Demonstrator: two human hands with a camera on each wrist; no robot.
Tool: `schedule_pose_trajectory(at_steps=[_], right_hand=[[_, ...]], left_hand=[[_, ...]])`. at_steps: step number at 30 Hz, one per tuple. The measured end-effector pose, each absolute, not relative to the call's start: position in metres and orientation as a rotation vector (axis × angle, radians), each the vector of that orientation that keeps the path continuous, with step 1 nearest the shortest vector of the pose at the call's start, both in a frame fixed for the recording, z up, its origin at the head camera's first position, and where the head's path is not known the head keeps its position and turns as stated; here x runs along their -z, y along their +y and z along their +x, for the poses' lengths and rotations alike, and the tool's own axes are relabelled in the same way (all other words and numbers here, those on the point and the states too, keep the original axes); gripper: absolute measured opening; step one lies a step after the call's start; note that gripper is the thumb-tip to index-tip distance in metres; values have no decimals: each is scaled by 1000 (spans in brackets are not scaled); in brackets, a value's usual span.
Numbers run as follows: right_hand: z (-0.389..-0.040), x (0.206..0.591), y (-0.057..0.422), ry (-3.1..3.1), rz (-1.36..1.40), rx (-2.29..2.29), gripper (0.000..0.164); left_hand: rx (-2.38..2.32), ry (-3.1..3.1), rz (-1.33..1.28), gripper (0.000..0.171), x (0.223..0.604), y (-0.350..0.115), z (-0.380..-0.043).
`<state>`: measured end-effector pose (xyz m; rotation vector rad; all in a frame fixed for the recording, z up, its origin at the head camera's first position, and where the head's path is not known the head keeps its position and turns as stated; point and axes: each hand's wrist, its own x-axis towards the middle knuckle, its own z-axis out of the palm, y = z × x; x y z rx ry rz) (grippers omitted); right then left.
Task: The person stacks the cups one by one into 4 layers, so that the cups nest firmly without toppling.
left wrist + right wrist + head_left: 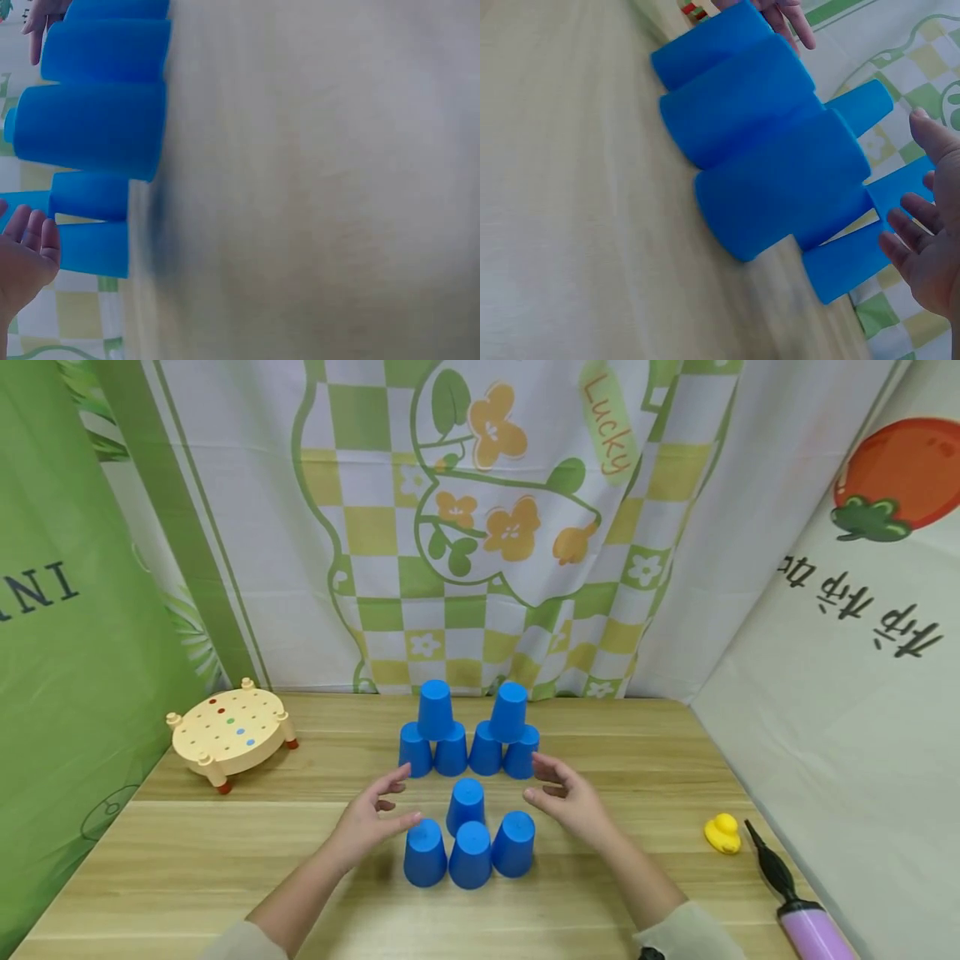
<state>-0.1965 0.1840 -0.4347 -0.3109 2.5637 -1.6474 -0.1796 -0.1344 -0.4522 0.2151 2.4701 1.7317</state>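
Observation:
Several blue plastic cups stand upside down on the table. Three form a front row: a left cup (425,856), a middle cup (471,857) and a right cup (514,846). Just behind them is a single cup (467,802). Farther back are two pyramids, each a top cup (435,710) resting on two lower ones. My left hand (366,822) hovers beside the front group, thumb tip near the left cup's top, fingers loosely bent. Across from it, my right hand (573,802) is spread to the right, fingertips near the right pyramid (521,752). Neither hand holds anything.
A round, pale yellow pegboard stool (228,731) stands at the back left. On the right are a yellow rubber duck (723,834) and a black and purple hand pump (806,910). Patterned curtains (517,527) hang behind the wooden table (615,902).

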Motion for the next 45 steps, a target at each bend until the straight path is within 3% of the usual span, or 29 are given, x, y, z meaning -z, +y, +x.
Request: schedule_pose_trajectory(at_steps=[8, 15, 30, 45], right_hand=[[-180, 451, 187, 2449, -583, 1536, 61], [-178, 451, 186, 2415, -611, 1397, 61], [-183, 441, 185, 2467, -666, 1207, 55], [-216, 354, 194, 2694, -727, 1114, 49]], left_hand=[[-1695, 2405, 316, 68, 467, -130, -161], [-1671, 2421, 491, 62, 472, -126, -158], [-1755, 2350, 374, 53, 480, -125, -155], [-1770, 2353, 366, 52, 485, -125, -157]])
